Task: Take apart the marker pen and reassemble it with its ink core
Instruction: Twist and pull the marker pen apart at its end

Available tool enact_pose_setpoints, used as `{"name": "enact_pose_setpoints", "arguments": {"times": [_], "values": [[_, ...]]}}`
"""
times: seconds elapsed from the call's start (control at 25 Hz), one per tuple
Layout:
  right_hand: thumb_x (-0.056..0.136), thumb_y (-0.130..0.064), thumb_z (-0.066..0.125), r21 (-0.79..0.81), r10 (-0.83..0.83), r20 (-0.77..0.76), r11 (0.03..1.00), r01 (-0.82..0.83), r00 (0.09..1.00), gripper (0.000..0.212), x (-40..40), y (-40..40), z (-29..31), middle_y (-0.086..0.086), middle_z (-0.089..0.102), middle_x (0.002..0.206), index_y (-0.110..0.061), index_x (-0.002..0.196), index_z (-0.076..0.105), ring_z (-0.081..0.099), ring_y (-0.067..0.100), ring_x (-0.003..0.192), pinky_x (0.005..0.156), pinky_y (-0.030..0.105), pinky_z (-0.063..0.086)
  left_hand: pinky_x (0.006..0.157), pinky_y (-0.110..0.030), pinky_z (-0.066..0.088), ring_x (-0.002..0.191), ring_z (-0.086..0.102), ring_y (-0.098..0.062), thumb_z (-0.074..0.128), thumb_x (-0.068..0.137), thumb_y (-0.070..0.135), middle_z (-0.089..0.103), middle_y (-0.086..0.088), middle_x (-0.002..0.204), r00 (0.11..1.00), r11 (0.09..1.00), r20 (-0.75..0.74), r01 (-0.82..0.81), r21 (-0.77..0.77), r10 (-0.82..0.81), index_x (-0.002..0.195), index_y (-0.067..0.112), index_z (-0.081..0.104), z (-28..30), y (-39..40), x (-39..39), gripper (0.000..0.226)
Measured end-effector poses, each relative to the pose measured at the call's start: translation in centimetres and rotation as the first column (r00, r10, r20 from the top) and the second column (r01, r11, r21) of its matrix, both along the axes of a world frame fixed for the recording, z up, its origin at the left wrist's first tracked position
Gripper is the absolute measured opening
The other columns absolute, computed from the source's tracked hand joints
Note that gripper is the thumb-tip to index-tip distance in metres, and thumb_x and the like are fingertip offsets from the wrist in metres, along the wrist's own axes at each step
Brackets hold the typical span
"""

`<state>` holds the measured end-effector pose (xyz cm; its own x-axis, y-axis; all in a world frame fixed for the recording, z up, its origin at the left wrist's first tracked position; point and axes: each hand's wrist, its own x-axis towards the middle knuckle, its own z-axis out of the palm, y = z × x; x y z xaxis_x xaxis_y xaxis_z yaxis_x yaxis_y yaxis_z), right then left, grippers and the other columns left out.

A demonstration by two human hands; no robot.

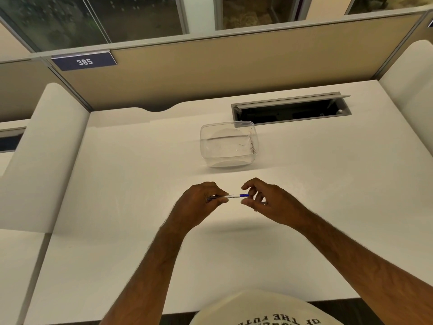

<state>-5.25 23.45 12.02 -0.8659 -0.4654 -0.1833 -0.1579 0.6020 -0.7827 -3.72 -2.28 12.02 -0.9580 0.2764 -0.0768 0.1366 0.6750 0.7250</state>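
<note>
A thin white marker pen with a blue band near its right end lies level in the air above the white desk. My left hand pinches its left part between thumb and fingers, and a dark stretch of the pen shows inside that grip. My right hand has its thumb and forefinger around the blue right end; whether they press on it I cannot tell. The pen's far ends are hidden by my fingers.
A clear plastic tub stands on the desk just beyond my hands, with faint reddish marks on its right wall. Behind it an open cable slot is cut into the desk. Beige partition walls close the back and both sides.
</note>
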Motion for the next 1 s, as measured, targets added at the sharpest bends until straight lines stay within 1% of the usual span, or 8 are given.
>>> {"name": "enact_pose_setpoints", "arguments": {"times": [0.16, 0.24, 0.32, 0.4, 0.52, 0.68, 0.76, 1.0], "values": [[0.103, -0.039, 0.058, 0.005, -0.002, -0.012, 1.0, 0.002, 1.0, 0.012, -0.15, 0.2, 0.21, -0.012, 0.069, 0.086, -0.032, 0.094, 0.062, 0.071, 0.01, 0.075, 0.062, 0.03, 0.055, 0.076, -0.041, 0.055, 0.084, 0.065, -0.01, 0.073, 0.093, 0.037, 0.069, 0.014, 0.087, 1.0, 1.0, 0.004, 0.007, -0.002, -0.007, 0.104, 0.034, 0.079, -0.12, -0.04, 0.03, 0.013], [0.1, -0.037, 0.063, 0.01, -0.003, -0.012, 1.0, 0.003, 1.0, 0.008, -0.22, 0.14, 0.06, -0.012, 0.068, 0.086, -0.032, 0.094, 0.061, 0.07, 0.01, 0.074, 0.061, 0.024, 0.049, 0.076, -0.041, 0.055, 0.084, 0.065, -0.01, 0.073, 0.093, 0.037, 0.069, 0.014, 0.088, 1.0, 1.0, 0.014, 0.001, -0.001, -0.001, 0.104, 0.034, 0.079, -0.18, -0.02, 0.04, 0.013], [0.098, -0.038, 0.066, -0.007, -0.008, -0.011, 1.0, 0.008, 1.0, 0.007, -0.17, 0.08, -0.01, -0.013, 0.069, 0.091, -0.033, 0.098, 0.06, 0.068, 0.011, 0.075, 0.063, 0.024, 0.051, 0.076, -0.042, 0.056, 0.084, 0.066, -0.01, 0.073, 0.092, 0.037, 0.069, 0.014, 0.088, 1.0, 1.0, 0.012, -0.001, -0.002, 0.001, 0.103, 0.034, 0.079, -0.23, 0.02, 0.05, 0.013], [0.099, -0.041, 0.064, -0.014, -0.019, 0.005, 1.0, 0.019, 1.0, 0.007, -0.09, 0.07, -0.04, -0.012, 0.069, 0.095, -0.035, 0.102, 0.062, 0.068, 0.011, 0.078, 0.066, 0.027, 0.054, 0.077, -0.041, 0.056, 0.084, 0.066, -0.009, 0.073, 0.092, 0.037, 0.069, 0.014, 0.088, 1.0, 1.0, 0.015, -0.001, -0.001, 0.001, 0.103, 0.034, 0.079, -0.19, 0.07, 0.06, 0.013], [0.104, -0.037, 0.057, -0.012, -0.013, 0.019, 1.0, 0.013, 1.0, 0.014, -0.15, 0.22, 0.01, -0.011, 0.068, 0.088, -0.033, 0.093, 0.063, 0.07, 0.01, 0.077, 0.065, 0.029, 0.054, 0.077, -0.04, 0.056, 0.085, 0.066, -0.009, 0.073, 0.093, 0.037, 0.069, 0.014, 0.089, 1.0, 1.0, 0.023, -0.006, -0.002, 0.006, 0.103, 0.034, 0.079, -0.1, 0.1, -0.08, 0.012], [0.099, -0.034, 0.064, 0.016, -0.026, -0.043, 1.0, 0.027, 0.999, 0.004, -0.09, 0.24, -0.09, -0.015, 0.067, 0.09, -0.032, 0.096, 0.063, 0.066, 0.008, 0.084, 0.062, 0.013, 0.043, 0.077, -0.039, 0.056, 0.085, 0.066, -0.008, 0.073, 0.093, 0.038, 0.069, 0.016, 0.089, 0.999, 1.0, 0.033, -0.011, -0.008, 0.011, 0.102, 0.035, 0.079, -0.17, 0.17, -0.2, 0.012], [0.097, -0.034, 0.068, 0.003, -0.048, -0.067, 0.999, 0.048, 0.997, 0.005, 0.03, 0.19, -0.17, -0.018, 0.067, 0.095, -0.032, 0.101, 0.065, 0.065, 0.007, 0.09, 0.063, 0.01, 0.043, 0.077, -0.039, 0.056, 0.085, 0.066, -0.008, 0.073, 0.092, 0.038, 0.069, 0.017, 0.088, 1.0, 1.0, 0.029, -0.011, -0.01, 0.011, 0.102, 0.035, 0.079, -0.23, 0.12, -0.16, 0.012], [0.103, -0.034, 0.06, -0.012, 0.003, -0.03, 1.0, -0.003, 1.0, 0.01, -0.03, 0.61, -0.6, -0.013, 0.067, 0.092, -0.028, 0.098, 0.067, 0.061, 0.006, 0.086, 0.065, 0.011, 0.04, 0.076, -0.04, 0.056, 0.084, 0.065, -0.008, 0.074, 0.092, 0.037, 0.069, 0.015, 0.088, 0.999, 1.0, 0.04, -0.018, -0.014, 0.019, 0.102, 0.034, 0.079, -0.38, 0.13, 0.01, 0.012]]}}
